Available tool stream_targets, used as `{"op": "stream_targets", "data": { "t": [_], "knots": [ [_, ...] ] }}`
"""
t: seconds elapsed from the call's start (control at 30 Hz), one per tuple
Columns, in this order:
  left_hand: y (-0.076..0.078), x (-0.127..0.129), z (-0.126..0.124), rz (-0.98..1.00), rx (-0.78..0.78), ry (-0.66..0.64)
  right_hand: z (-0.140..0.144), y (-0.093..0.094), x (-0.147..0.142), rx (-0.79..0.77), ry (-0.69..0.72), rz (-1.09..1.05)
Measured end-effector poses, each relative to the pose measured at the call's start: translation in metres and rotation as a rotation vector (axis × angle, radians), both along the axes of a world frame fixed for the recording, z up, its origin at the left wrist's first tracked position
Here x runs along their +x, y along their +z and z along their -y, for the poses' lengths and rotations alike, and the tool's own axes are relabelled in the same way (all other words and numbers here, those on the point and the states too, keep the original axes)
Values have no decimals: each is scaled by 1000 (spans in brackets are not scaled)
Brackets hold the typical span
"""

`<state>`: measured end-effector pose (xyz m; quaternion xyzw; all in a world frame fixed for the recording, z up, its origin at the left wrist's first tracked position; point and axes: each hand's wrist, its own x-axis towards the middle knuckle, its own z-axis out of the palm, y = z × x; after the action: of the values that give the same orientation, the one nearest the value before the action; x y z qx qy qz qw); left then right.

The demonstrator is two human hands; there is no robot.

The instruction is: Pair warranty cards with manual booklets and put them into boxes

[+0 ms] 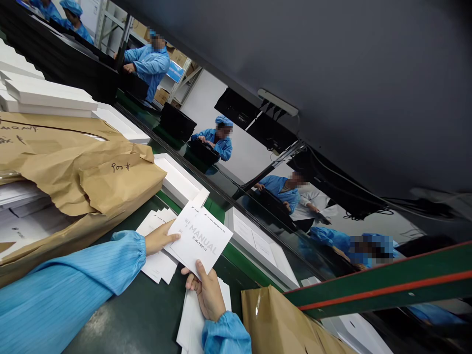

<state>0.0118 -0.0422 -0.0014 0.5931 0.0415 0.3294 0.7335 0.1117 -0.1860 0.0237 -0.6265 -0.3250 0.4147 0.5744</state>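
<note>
A white booklet (210,236) printed "MANUAL" is held up in front of me. My right hand (210,292) pinches its lower edge, thumb on top. Overlapping its left side is another white printed sheet or booklet (180,231), partly covered, whose lettering starts "WA". My left hand (160,239) grips the left edge of this pair with the thumb on top; which pieces its fingers reach underneath is hidden. Beneath the left hand lie several fanned white booklets (151,268) on the dark green table (136,314). Under my right hand sits a stack of white booklets (191,319).
A torn brown paper package (121,177) full of white printed papers stands left; another brown package (280,319) is at lower right. Open white boxes (258,241) line the conveyor (236,204). Several co-workers in blue work beyond. A green beam (387,285) crosses the right.
</note>
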Motion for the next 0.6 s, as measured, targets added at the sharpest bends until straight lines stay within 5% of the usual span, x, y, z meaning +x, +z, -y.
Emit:
{"op": "stream_targets", "data": {
  "t": [0.37,0.6],
  "knots": [
    [8,-4,3,-10,-70,-70,-1,-3,1,12,-15,23],
    [10,-7,9,-235,179,-211,1,-12,12,92,-156,191]
  ]
}}
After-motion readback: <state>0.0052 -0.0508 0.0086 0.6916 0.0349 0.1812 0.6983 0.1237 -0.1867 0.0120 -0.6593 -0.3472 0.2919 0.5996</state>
